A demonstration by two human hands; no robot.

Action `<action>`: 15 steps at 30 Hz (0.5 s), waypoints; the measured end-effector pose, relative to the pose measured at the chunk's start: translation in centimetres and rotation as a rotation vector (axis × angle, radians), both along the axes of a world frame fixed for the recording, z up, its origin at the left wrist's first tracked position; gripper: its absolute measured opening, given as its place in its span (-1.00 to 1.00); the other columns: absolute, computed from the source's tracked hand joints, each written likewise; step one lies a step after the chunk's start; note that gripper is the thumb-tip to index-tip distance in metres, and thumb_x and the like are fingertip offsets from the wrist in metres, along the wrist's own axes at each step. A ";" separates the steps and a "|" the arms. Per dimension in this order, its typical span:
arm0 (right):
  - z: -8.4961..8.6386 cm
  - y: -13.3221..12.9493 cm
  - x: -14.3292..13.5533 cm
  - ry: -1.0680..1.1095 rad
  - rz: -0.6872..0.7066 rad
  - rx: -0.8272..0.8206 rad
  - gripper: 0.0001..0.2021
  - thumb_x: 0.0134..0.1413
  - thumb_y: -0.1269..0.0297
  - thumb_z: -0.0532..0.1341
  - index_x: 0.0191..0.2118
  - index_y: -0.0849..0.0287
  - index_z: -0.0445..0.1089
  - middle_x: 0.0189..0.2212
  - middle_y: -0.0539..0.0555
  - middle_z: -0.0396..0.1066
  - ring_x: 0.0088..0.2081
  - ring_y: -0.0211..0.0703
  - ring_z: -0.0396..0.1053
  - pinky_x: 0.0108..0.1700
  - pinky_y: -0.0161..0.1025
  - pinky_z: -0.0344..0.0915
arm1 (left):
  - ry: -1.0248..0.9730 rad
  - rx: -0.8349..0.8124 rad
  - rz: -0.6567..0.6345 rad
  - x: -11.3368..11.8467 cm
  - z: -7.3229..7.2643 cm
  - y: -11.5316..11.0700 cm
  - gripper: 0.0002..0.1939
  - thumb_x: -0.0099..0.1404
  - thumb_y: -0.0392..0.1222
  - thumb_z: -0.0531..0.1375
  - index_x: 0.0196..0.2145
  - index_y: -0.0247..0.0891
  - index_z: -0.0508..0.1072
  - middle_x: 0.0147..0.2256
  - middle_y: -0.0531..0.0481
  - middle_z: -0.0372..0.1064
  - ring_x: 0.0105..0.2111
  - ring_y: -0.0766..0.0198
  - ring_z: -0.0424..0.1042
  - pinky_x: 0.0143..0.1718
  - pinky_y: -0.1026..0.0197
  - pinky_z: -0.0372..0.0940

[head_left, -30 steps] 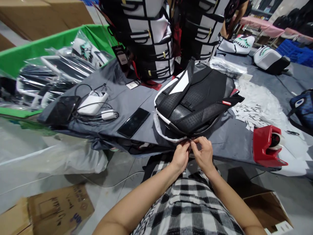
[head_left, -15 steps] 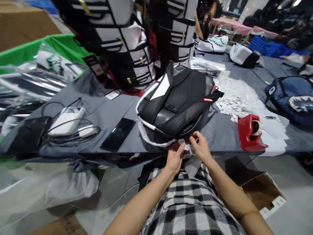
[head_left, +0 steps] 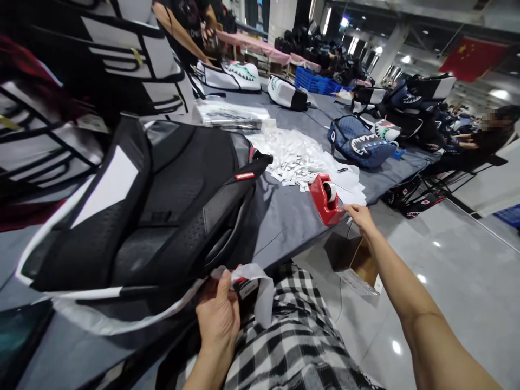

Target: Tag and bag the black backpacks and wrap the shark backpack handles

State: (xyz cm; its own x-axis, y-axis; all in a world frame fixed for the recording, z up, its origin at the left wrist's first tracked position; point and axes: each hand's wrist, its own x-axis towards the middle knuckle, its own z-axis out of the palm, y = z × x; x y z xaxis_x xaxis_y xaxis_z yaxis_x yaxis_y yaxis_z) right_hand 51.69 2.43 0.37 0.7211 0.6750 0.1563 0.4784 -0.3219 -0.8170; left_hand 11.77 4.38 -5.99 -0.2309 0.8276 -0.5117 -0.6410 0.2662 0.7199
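Observation:
A black backpack [head_left: 182, 200] with white panels lies on the grey-covered table, its straps facing up. Along its near edge runs a strap wrapped in thin white wrapping [head_left: 117, 324]. My left hand [head_left: 219, 314] is closed around the wrapped strap, thumb on top, and a loose end of the wrapping hangs to the right. A dark tag with a red mark [head_left: 246, 287] shows beside the thumb. At the table's front edge, my right hand [head_left: 361, 218] pinches clear tape at the cutting end of a red tape dispenser [head_left: 325, 201].
Behind the dispenser lies a pile of small white slips [head_left: 298, 157]. A blue shark-mouth bag [head_left: 361, 142] is further right. Stacked black-and-white backpacks [head_left: 134, 59] rise at the left. A co-worker's arm [head_left: 181, 32] reaches over the far side. Below the edge is an open cardboard box [head_left: 363, 262].
My view has swung right. My right hand has left the strap and moved to the tape dispenser. My left hand keeps its hold at the backpack's near edge.

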 end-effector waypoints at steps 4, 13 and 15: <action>-1.1 2.0 -0.9 0.072 0.005 0.039 -0.53 -0.33 -0.18 0.38 -0.55 0.21 0.50 -0.60 0.05 0.45 -0.47 -0.17 0.33 -0.34 -0.22 0.24 | 0.013 0.006 -0.014 0.0 0.3 -0.1 -0.65 -0.08 -0.18 0.50 -0.36 -0.27 0.49 -0.37 0.10 0.50 -0.34 0.28 0.54 -0.31 0.27 0.50; -0.6 -1.7 -3.4 0.104 -0.108 0.214 -0.65 -0.20 -0.02 0.42 -0.49 0.18 0.44 -0.52 0.02 0.45 -0.42 -0.20 0.35 -0.38 -0.28 0.26 | 0.054 0.053 -0.025 0.1 -0.1 -0.2 -0.65 -0.06 -0.13 0.50 -0.34 -0.21 0.49 -0.33 0.11 0.52 -0.30 0.27 0.53 -0.32 0.26 0.50; -1.4 -2.4 -4.7 0.372 -0.139 0.271 -0.65 -0.20 0.02 0.46 -0.49 0.17 0.38 -0.58 -0.04 0.36 -0.53 -0.31 0.26 -0.52 -0.37 0.18 | 0.051 0.050 -0.014 0.1 -0.1 -0.1 -0.65 -0.07 -0.15 0.51 -0.36 -0.22 0.49 -0.32 0.10 0.52 -0.30 0.27 0.53 -0.32 0.27 0.49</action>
